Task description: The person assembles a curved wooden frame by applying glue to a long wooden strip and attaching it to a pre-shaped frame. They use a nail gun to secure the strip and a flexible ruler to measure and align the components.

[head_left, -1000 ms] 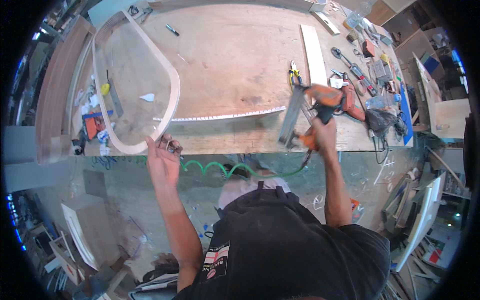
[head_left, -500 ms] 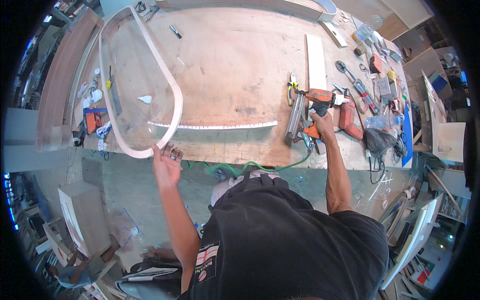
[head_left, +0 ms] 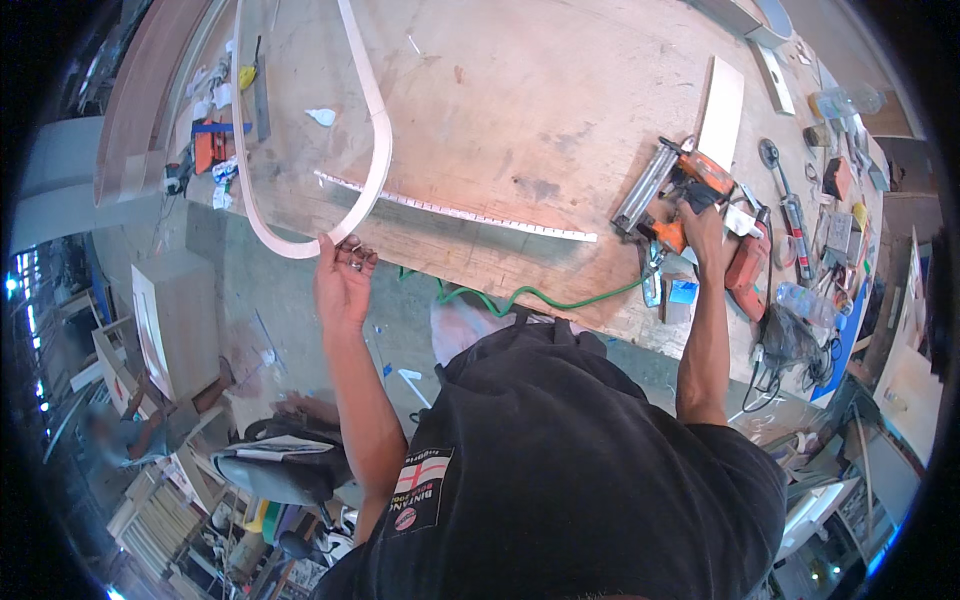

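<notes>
My left hand (head_left: 345, 285) pinches the near, rounded end of a pale bent-wood loop (head_left: 380, 155), which reaches over the left side of the table. My right hand (head_left: 704, 228) is wrapped round the grip of an orange and black nail gun (head_left: 705, 172) with a silver magazine. The gun is over the right part of the table, close to a pale flat board (head_left: 722, 112). Between my hands lies a thin, slightly curved white strip with notches along one edge (head_left: 470, 215). A green coiled air hose (head_left: 540, 297) runs along the table's front edge to the gun.
On the right of the wooden table (head_left: 480, 90) are a red power drill (head_left: 749, 265), an angled tool (head_left: 795, 235), a plastic bottle (head_left: 848, 101) and a black bag (head_left: 790, 340). An orange tool (head_left: 208, 148) and crumpled scraps sit at left. Behind, a person (head_left: 125, 435) is seated low.
The whole view has turned and shifted, so the table now slants. My right hand has moved the nail gun left, away from the drill, and the pliers are hidden. My left hand keeps its pinch.
</notes>
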A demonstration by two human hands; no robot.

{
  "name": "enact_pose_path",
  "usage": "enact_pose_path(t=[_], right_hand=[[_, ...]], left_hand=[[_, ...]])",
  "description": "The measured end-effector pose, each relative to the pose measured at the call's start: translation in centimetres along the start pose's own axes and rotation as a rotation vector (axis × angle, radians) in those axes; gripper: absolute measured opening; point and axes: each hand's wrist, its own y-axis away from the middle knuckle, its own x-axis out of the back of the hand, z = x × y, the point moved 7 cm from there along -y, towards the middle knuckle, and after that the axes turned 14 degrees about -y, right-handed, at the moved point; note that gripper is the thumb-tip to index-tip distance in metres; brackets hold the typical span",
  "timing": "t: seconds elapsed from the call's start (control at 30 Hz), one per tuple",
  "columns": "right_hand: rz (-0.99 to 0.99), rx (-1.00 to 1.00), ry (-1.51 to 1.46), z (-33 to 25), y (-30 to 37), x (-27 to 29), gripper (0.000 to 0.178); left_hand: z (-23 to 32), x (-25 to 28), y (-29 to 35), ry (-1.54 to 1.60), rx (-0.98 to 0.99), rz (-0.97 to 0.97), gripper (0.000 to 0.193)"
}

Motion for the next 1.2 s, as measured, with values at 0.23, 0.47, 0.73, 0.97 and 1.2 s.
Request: enact_pose_path(t=[0.23,0.47,0.73,0.97,1.2], right_hand=[[0.059,-0.161,0.325,0.3,3.3,-0.7,0.085],[-0.020,-0.194,0.309,0.3,4.1,-1.5,0.102],[-0.035,-0.163,0.264,-1.7,6.2,-1.9,0.111],[-0.056,-0.157,0.291,-1.2,6.6,-2.2,0.111],[-0.078,-0.060,0.304,-1.7,6.6,-1.6,0.089]], left_hand=[[-1.2,-0.2,0.0,0.013,-0.031,-0.005,0.034],[-2.6,-0.7,-0.6,0.007,-0.060,0.016,0.031],[-6.7,0.1,-2.3,0.048,0.060,0.056,0.029],[-7.2,0.0,-2.5,0.041,0.066,0.082,0.028],[-6.1,-0.4,-2.2,0.060,0.000,0.060,0.027]])
